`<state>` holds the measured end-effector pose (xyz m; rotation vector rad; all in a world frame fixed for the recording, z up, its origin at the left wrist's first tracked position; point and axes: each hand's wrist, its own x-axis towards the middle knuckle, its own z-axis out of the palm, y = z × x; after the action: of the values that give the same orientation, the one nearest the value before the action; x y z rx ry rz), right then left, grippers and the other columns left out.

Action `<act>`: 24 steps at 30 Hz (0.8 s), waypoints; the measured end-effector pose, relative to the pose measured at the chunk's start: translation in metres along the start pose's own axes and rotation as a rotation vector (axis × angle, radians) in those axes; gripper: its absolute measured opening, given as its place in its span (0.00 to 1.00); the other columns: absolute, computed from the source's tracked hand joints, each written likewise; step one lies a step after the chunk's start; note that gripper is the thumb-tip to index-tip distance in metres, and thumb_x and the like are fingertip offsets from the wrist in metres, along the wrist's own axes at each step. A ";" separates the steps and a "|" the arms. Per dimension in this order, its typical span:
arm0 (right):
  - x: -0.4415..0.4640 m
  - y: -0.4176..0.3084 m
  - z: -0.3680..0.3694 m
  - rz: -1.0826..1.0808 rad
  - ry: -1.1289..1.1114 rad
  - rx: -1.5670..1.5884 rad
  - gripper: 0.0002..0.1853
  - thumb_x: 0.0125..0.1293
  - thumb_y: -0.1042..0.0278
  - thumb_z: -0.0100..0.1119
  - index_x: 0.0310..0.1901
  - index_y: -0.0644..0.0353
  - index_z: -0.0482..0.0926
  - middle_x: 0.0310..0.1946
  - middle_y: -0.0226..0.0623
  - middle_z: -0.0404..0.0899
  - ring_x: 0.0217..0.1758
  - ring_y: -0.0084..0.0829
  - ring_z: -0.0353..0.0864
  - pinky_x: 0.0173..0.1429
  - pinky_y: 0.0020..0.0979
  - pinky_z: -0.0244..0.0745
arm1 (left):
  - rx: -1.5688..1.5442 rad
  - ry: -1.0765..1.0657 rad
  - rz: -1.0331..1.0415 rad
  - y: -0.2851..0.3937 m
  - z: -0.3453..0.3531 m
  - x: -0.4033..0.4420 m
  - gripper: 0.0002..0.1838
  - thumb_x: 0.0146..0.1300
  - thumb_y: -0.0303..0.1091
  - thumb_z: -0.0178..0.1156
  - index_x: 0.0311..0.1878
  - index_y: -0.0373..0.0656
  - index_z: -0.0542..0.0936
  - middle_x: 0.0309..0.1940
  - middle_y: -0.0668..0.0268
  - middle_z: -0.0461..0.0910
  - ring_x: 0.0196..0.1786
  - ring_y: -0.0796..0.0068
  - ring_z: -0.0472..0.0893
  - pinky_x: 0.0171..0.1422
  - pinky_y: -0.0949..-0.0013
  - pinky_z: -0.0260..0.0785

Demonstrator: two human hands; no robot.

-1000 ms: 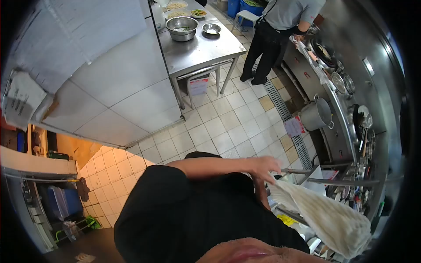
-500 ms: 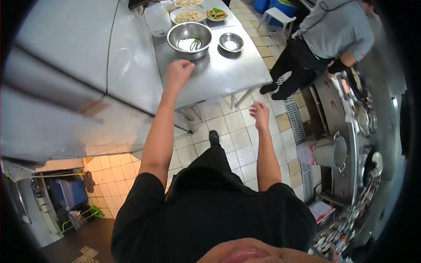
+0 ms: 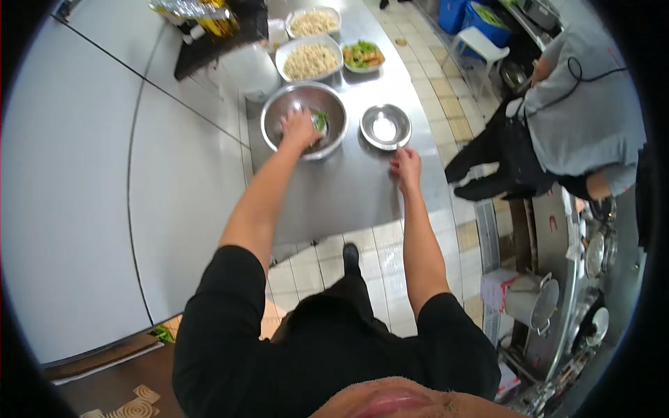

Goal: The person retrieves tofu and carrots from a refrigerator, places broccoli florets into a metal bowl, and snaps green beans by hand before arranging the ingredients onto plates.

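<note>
My left hand [image 3: 298, 128] reaches down inside a large steel bowl [image 3: 338, 132], its fingers spread. Beside the fingers lie some green vegetable strands [image 3: 320, 120] in that bowl; whether I touch them is hard to tell. My right hand [image 3: 407, 166] hovers by the near right rim of a smaller steel bowl [image 3: 377, 141], fingers loosely bent and apart, nothing visible in them. Both bowls rest on a steel table [image 3: 334, 198].
Farther back stand a white dish of pale chopped food [image 3: 310, 63], another like it [image 3: 313, 23] and a plate of green and brown food [image 3: 363, 54]. A co-worker [image 3: 578, 104] stands to the right, near a large pot [image 3: 533, 301]. White cabinets [image 3: 188, 181] flank the left.
I have come closer to the table. My left hand has moved from in front of the large bowl into it. My right hand has gone from over the floor to beside the small bowl.
</note>
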<state>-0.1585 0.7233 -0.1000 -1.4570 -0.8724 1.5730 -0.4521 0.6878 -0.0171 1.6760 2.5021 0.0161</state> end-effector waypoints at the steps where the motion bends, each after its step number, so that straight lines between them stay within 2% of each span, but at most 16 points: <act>1: 0.007 -0.002 0.005 0.003 0.023 -0.017 0.22 0.63 0.56 0.62 0.51 0.62 0.72 0.39 0.35 0.77 0.28 0.25 0.78 0.25 0.24 0.71 | -0.003 0.011 -0.010 0.002 0.000 -0.002 0.31 0.48 0.46 0.67 0.54 0.39 0.75 0.58 0.55 0.73 0.66 0.56 0.66 0.68 0.47 0.56; 3: 0.015 -0.006 0.013 0.003 0.056 -0.050 0.24 0.62 0.55 0.63 0.52 0.64 0.70 0.38 0.37 0.77 0.27 0.26 0.78 0.23 0.24 0.71 | -0.025 -0.006 -0.005 0.001 0.006 0.004 0.20 0.50 0.38 0.64 0.46 0.41 0.81 0.50 0.55 0.79 0.60 0.57 0.73 0.66 0.49 0.58; 5: 0.021 -0.016 0.025 0.005 0.077 -0.105 0.26 0.60 0.55 0.64 0.52 0.65 0.69 0.37 0.39 0.77 0.27 0.27 0.79 0.21 0.25 0.71 | 0.002 -0.013 -0.070 0.009 -0.001 0.003 0.14 0.51 0.36 0.63 0.40 0.44 0.83 0.44 0.56 0.82 0.53 0.57 0.79 0.64 0.50 0.59; 6: 0.023 -0.020 0.028 0.002 0.082 -0.143 0.27 0.60 0.54 0.65 0.51 0.65 0.69 0.36 0.40 0.77 0.27 0.27 0.79 0.21 0.26 0.71 | 0.045 -0.036 -0.068 0.014 -0.005 0.001 0.13 0.52 0.36 0.61 0.40 0.44 0.83 0.44 0.55 0.83 0.51 0.56 0.81 0.64 0.49 0.60; 9: 0.033 -0.017 0.035 -0.062 0.129 -0.195 0.27 0.55 0.53 0.68 0.47 0.66 0.71 0.34 0.41 0.77 0.24 0.30 0.78 0.18 0.28 0.71 | 0.075 -0.058 -0.086 0.015 0.012 0.013 0.13 0.53 0.35 0.57 0.41 0.42 0.82 0.44 0.51 0.82 0.51 0.54 0.81 0.64 0.45 0.61; 10: 0.045 -0.004 0.035 -0.077 0.125 -0.204 0.26 0.55 0.54 0.69 0.45 0.66 0.71 0.34 0.42 0.77 0.23 0.30 0.77 0.17 0.29 0.70 | 0.113 0.029 -0.036 0.014 0.017 0.012 0.13 0.54 0.35 0.56 0.41 0.42 0.83 0.43 0.49 0.83 0.48 0.54 0.83 0.60 0.47 0.67; 11: 0.070 0.022 0.033 -0.200 0.139 -0.252 0.23 0.54 0.59 0.67 0.43 0.67 0.71 0.31 0.41 0.76 0.21 0.30 0.77 0.17 0.29 0.70 | 0.048 -0.092 -0.016 0.017 0.003 0.011 0.13 0.55 0.36 0.56 0.40 0.42 0.83 0.42 0.50 0.83 0.47 0.55 0.84 0.53 0.51 0.73; 12: 0.092 0.046 0.028 -0.321 0.150 -0.302 0.19 0.54 0.64 0.65 0.42 0.67 0.71 0.28 0.41 0.76 0.20 0.30 0.76 0.17 0.29 0.70 | 0.050 -0.075 -0.018 0.022 -0.003 0.006 0.13 0.55 0.35 0.56 0.40 0.41 0.84 0.40 0.50 0.83 0.46 0.54 0.84 0.49 0.54 0.76; 13: 0.078 0.030 0.030 -0.182 0.183 -0.352 0.16 0.54 0.68 0.63 0.40 0.67 0.70 0.26 0.41 0.77 0.19 0.30 0.76 0.18 0.29 0.70 | 0.016 -0.068 -0.033 0.021 0.002 0.012 0.13 0.56 0.34 0.55 0.40 0.40 0.83 0.41 0.49 0.83 0.46 0.52 0.84 0.50 0.54 0.75; 14: 0.030 -0.016 0.036 -0.054 0.126 -0.236 0.14 0.55 0.70 0.61 0.39 0.67 0.70 0.27 0.42 0.78 0.19 0.31 0.78 0.17 0.29 0.70 | -0.013 -0.057 -0.047 0.019 0.010 0.014 0.13 0.56 0.33 0.55 0.40 0.38 0.83 0.41 0.48 0.83 0.46 0.51 0.83 0.52 0.53 0.75; 21: 0.001 0.008 0.018 -0.035 0.129 -0.206 0.13 0.54 0.75 0.58 0.40 0.69 0.70 0.27 0.44 0.78 0.22 0.33 0.81 0.19 0.29 0.75 | -0.054 -0.050 -0.021 0.016 0.020 0.017 0.13 0.54 0.32 0.57 0.40 0.35 0.82 0.42 0.44 0.81 0.48 0.47 0.81 0.53 0.53 0.74; 24: -0.024 0.017 0.008 -0.046 0.147 -0.253 0.12 0.53 0.75 0.58 0.38 0.71 0.71 0.27 0.44 0.78 0.19 0.32 0.80 0.19 0.30 0.76 | -0.044 -0.066 -0.032 0.014 0.017 0.015 0.13 0.55 0.32 0.58 0.42 0.37 0.81 0.43 0.47 0.81 0.49 0.50 0.81 0.54 0.54 0.74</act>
<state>-0.1678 0.6947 -0.1039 -1.6940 -1.0376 1.3396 -0.4432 0.7056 -0.0344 1.5933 2.4611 0.0128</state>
